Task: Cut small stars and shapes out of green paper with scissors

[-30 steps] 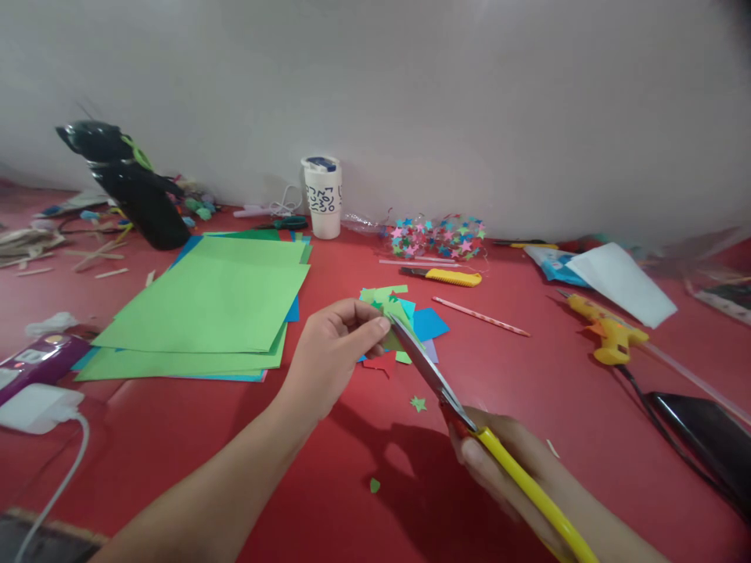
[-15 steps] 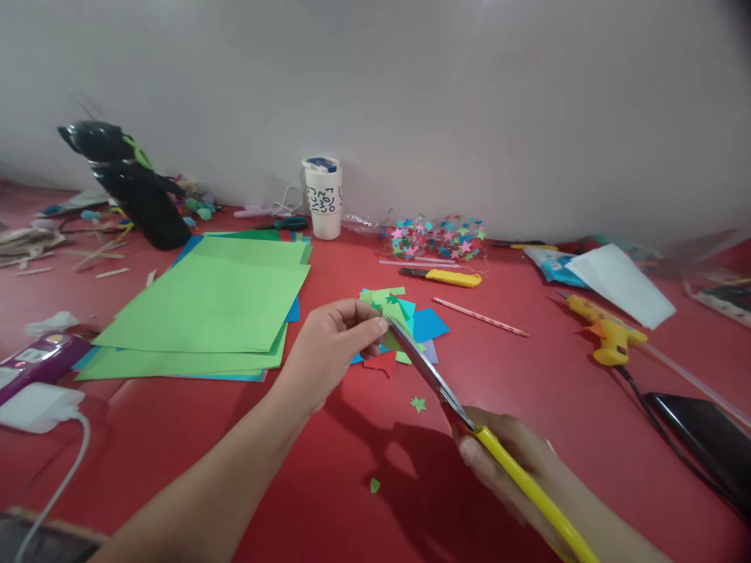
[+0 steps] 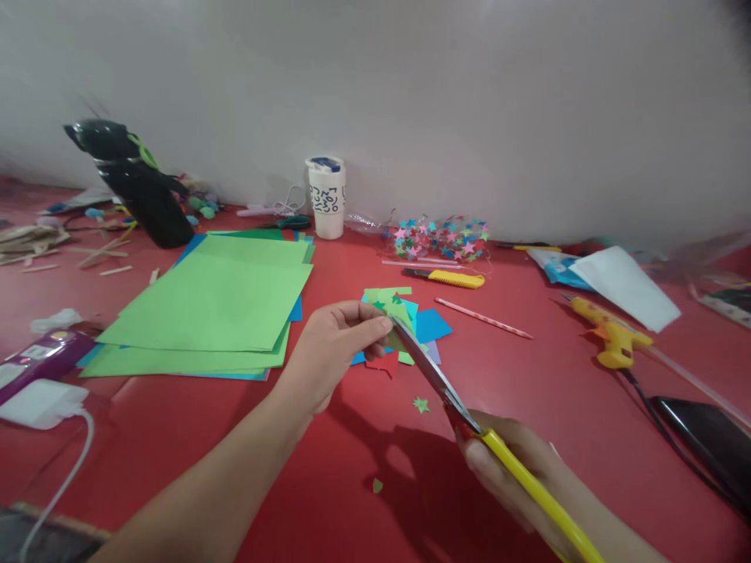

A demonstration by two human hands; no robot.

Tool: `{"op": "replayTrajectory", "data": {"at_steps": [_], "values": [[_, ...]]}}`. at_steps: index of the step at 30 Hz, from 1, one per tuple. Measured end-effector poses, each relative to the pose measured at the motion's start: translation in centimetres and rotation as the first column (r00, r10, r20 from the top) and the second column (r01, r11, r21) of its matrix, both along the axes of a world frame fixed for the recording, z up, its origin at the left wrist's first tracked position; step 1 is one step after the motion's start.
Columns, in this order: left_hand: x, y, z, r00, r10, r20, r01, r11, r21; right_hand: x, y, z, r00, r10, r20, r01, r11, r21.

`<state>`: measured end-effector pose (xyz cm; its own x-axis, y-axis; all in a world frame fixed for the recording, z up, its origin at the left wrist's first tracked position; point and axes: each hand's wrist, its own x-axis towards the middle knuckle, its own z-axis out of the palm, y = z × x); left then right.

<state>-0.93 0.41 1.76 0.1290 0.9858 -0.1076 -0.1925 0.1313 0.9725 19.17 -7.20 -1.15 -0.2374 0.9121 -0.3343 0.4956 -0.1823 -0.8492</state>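
Yellow-handled scissors [image 3: 432, 370] are gripped in my right hand [image 3: 508, 457], their blades nearly together and slanting up to the left. The scissor tips meet the fingertips of my left hand [image 3: 337, 344], which is closed in a pinch. What lies between those fingers is too small or hidden to make out. Behind them is a loose pile of coloured paper scraps [image 3: 432, 324], mostly green and blue, with a red scrap [image 3: 384, 364] at its near side. A small green paper star [image 3: 421, 405] lies below the blades, and a tiny green scrap [image 3: 377, 485] is nearer me.
Stacked green paper sheets [image 3: 205, 297] lie left. Behind stand a black bottle [image 3: 144, 195] and white cup [image 3: 327, 199]. A yellow cutter [image 3: 454, 278], pencil [image 3: 484, 317] and star garland [image 3: 440, 238] lie beyond the scraps. A corded yellow glue gun [image 3: 613, 336] and black phone-like object [image 3: 704, 438] are right.
The whole view has shifted slightly. Both hands keep nearly the same pose, with the scissor tips still at my left fingertips. More of the red scrap's surface shows.
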Motion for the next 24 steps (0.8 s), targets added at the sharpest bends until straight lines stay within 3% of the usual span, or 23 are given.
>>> {"op": "replayTrajectory", "data": {"at_steps": [17,24], "values": [[-0.1,0.1,-0.1,1.0,-0.003,0.026,0.002,1.0,0.0,0.1,-0.2,0.5,0.995,-0.018,-0.101,0.018,1.0,-0.005],[0.0,0.0,-0.2,0.999,0.051,-0.009,-0.05,0.998,0.027,0.5,-0.1,-0.5,0.986,0.021,-0.166,-0.031,0.998,-0.057]]}}
